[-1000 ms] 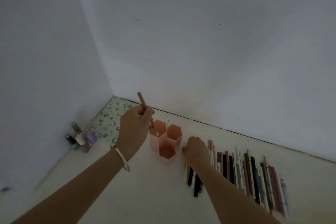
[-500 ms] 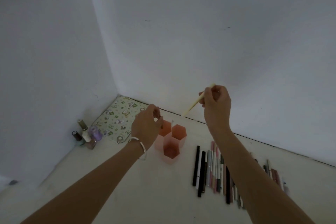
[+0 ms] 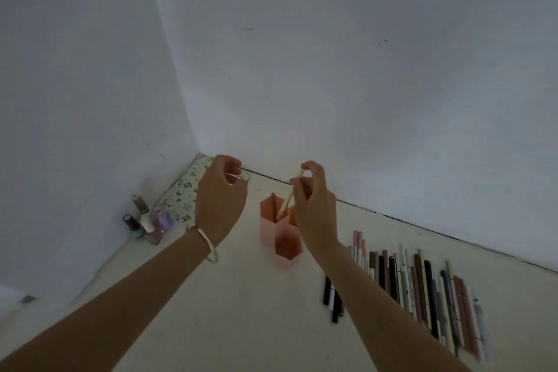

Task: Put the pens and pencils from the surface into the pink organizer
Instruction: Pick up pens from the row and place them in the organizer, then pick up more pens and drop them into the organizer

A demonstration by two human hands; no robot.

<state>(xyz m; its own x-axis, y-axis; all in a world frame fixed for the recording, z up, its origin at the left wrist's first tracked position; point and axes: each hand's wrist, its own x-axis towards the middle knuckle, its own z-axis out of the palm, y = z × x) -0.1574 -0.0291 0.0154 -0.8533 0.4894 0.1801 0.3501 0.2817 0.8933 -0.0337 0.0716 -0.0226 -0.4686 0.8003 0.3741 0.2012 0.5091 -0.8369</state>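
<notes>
Overhead, right hand [image 3: 314,208] with cream pencil [image 3: 289,197] inside pink organizer [image 3: 279,229] rim.

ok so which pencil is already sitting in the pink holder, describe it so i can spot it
Find the wall corner, then the pink organizer of hexagonal cups in front of it. In the back-left cup stands a brown pencil, upright and untouched. The pale yellow pencil beside it is slanted and pinched by the right hand.

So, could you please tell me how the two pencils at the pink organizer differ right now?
The cream pencil is pinched in the right hand; the brown pencil stands free. The cream pencil leans and rises higher; the brown pencil is nearly upright. Both have their lower ends in the same back-left cup of the pink organizer.
</notes>
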